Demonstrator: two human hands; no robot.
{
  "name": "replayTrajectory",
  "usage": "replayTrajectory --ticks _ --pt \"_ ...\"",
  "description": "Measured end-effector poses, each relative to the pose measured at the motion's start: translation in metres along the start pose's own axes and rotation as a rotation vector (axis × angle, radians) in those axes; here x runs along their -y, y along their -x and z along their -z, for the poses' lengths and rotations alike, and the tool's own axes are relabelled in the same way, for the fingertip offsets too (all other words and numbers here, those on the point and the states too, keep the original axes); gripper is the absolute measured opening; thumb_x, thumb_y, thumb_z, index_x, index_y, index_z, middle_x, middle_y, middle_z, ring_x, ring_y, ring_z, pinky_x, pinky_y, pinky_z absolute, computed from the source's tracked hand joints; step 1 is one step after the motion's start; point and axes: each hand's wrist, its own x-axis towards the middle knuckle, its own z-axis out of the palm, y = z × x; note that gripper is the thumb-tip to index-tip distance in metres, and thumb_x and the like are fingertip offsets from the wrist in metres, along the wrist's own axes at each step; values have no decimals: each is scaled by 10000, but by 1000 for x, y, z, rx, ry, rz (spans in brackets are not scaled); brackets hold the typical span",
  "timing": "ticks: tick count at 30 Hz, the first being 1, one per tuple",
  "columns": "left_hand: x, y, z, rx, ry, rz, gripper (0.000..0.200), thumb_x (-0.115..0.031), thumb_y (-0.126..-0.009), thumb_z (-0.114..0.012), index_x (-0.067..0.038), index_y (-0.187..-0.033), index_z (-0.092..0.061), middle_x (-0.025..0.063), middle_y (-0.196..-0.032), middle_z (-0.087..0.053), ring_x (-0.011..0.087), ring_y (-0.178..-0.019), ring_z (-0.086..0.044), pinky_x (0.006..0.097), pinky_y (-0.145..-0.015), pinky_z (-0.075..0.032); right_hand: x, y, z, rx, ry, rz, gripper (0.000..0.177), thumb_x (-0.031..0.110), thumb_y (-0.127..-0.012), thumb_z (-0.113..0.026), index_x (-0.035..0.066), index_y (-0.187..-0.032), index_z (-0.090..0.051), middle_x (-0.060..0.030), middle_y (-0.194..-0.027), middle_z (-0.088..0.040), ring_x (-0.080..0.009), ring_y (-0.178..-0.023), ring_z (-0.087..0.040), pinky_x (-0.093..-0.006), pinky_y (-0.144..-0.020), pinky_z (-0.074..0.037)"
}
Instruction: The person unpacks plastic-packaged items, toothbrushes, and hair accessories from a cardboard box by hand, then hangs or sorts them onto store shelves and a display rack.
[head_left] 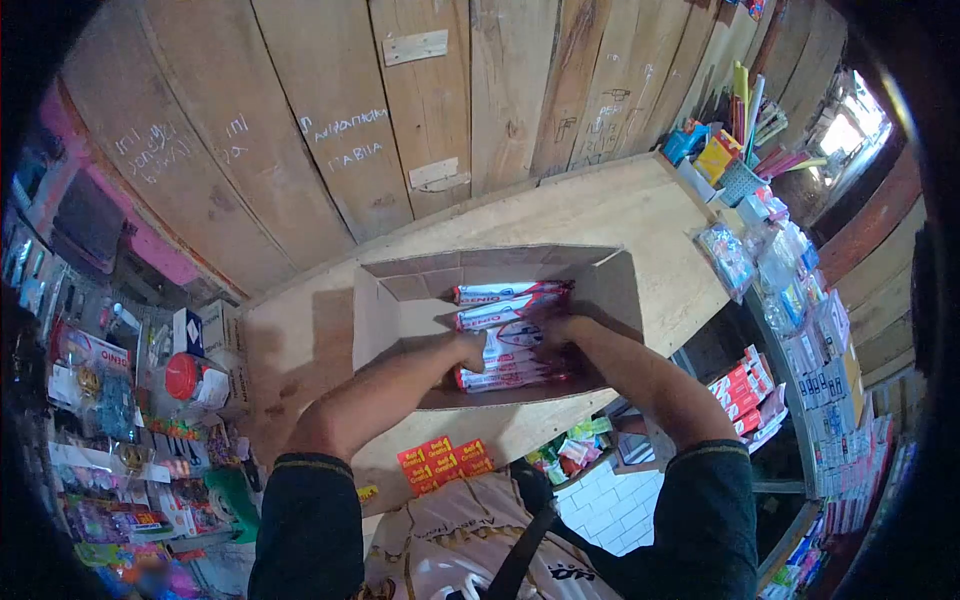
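An open cardboard box (pixel 385 330) stands on the wooden counter, with a row of red-and-white packets (pixel 510 292) marked "GENIO" lying inside it. Both of my hands reach down into the box from the near side. My left hand (pixel 466 351) is closed at the left end of one white packet (pixel 510 343), and my right hand (pixel 554 336) grips the same packet near its right end. That packet lies over or among the others in the row. Shadow and the packet partly hide my fingers.
Plank wall (pixel 420 120) rises behind the counter (pixel 660 220). Shelves of small goods crowd the left, including a red-lidded jar (pixel 184 376). Hanging packets (pixel 790 270) and a basket (pixel 740 182) fill the right. Red and yellow cards (pixel 444 466) hang at the near edge.
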Motion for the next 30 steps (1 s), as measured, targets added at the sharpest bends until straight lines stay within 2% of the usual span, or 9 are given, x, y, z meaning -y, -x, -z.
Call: replayTrajectory --ticks 2,10,16,19,22,25,28,29,30 --pt "6 -2 5 59 75 -12 1086 -369 -673 -797 77 -1449 -183 286 -1349 -476 364 -1207 -521 401 -999 -448 -4 1 -2 -4 4 14 616 291 -683 -743 55 -1229 -580 -194 -1235 -598 -318 -1113 -596 -418 -966 -473" --pt "1 16 27 63 75 27 1033 -335 -668 -805 18 -1454 -237 256 -1279 -547 334 -1157 -565 427 -936 -478 -22 -7 -4 -33 33 61 675 246 -685 -723 77 -1304 -513 -192 -1269 -573 -328 -1142 -575 -420 -985 -454" --pt "-1 23 41 134 73 -47 682 -171 -732 -611 -40 -1376 -428 239 -1087 -650 314 -961 -652 427 -787 -532 -18 -15 -5 -92 35 82 716 215 -691 -703 95 -1356 -465 -188 -1297 -554 -334 -1164 -560 -422 -995 -443" --pt "6 11 43 148 -91 -89 595 -139 -754 -531 -52 -1342 -486 215 -1098 -654 294 -920 -658 421 -732 -539 -11 -18 7 35 -72 1 708 200 -708 -678 113 -1375 -456 -181 -1319 -545 -336 -1172 -557 -422 -989 -445" --pt "8 29 61 137 30 54 527 -120 -772 -513 -43 -1292 -545 205 -1126 -649 279 -921 -661 420 -713 -537 -7 -3 29 0 -134 74 628 300 -759 -689 190 -1353 -514 -177 -1276 -582 -330 -1171 -560 -416 -1010 -439" --pt "11 48 77 -50 130 57 337 -84 -729 -551 27 -1022 -674 225 -983 -687 296 -816 -689 415 -640 -537 -3 5 48 41 -133 53 619 265 -777 -649 257 -1374 -487 -182 -1283 -577 -331 -1172 -562 -431 -998 -443" --pt "14 61 99 -76 61 7 306 -92 -754 -543 26 -1003 -677 215 -970 -692 299 -818 -692 427 -641 -538 -18 3 47 -192 -111 198 660 248 -752 -654 277 -1386 -472 -180 -1303 -565 -332 -1172 -564 -438 -995 -445" --pt "25 58 96 -198 -54 -118 311 -215 -878 -539 -17 -1095 -643 197 -931 -687 311 -847 -671 443 -707 -520 -19 -1 37 -390 -148 262 655 214 -722 -647 231 -1362 -511 -182 -1292 -575 -337 -1160 -571 -432 -990 -447" --pt "26 68 103 -226 -34 -149 303 -216 -891 -532 -15 -1088 -645 202 -925 -685 321 -853 -668 445 -720 -516 -31 -9 39 -278 -175 247 622 244 -734 -652 212 -1343 -532 -182 -1283 -582 -336 -1157 -573 -430 -988 -448"
